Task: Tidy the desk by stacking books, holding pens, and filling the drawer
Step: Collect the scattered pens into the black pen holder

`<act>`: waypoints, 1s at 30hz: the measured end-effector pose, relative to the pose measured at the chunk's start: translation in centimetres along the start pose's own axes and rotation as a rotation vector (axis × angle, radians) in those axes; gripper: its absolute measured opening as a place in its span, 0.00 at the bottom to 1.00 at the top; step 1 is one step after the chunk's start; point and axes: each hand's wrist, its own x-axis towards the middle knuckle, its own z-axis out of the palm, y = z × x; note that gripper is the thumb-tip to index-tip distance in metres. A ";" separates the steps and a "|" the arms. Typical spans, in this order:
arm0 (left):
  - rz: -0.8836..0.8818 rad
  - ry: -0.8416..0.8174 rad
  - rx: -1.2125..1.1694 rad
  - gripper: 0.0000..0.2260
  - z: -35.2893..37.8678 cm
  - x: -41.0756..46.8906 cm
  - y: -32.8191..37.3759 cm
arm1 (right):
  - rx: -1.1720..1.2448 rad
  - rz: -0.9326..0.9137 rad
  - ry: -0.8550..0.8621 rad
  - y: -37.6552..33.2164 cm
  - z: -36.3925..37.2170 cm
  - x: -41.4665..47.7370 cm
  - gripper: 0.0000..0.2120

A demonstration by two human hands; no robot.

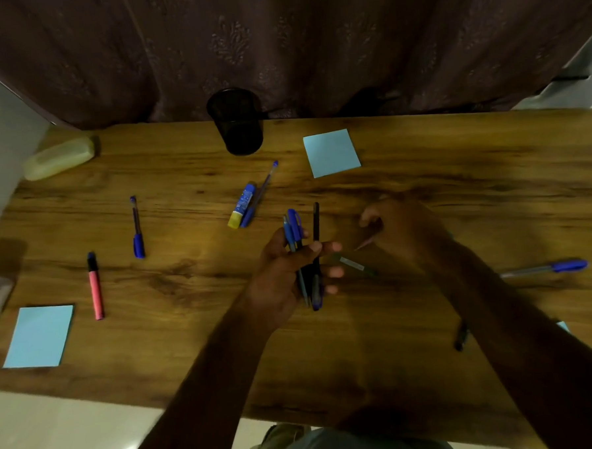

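Observation:
My left hand (283, 273) grips a bundle of pens (300, 237), blue-capped and black ones, held upright over the middle of the wooden desk (422, 169). My right hand (397, 229) hovers just to the right, blurred, with a thin pen (364, 244) pinched in its fingers. A dark pen (357, 266) lies on the desk between the hands. A black mesh pen holder (237, 122) stands at the desk's far edge. More loose pens lie around: a blue pen (137, 229) on the left, a pink marker (95, 289), and a blue pen (256, 197) beside a glue stick (242, 206).
Two light-blue note pads lie on the desk, one at the back (331, 152) and one at the front left (39, 336). A yellowish case (59, 157) sits at the back left. Further pens (547, 268) lie on the right. A dark curtain (278, 46) hangs behind.

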 end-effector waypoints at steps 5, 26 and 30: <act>-0.043 0.004 -0.024 0.08 0.0 0.1 0.3 | -0.068 -0.068 -0.069 0.2 -0.4 -0.5 0.14; -0.132 -0.025 -0.053 0.24 1.0 -0.3 1.9 | 0.779 -0.256 0.012 -6.5 -4.0 -2.6 0.12; -0.138 0.080 0.096 0.20 2.2 -0.4 2.2 | 0.774 -0.312 0.019 -7.6 -3.6 -3.1 0.12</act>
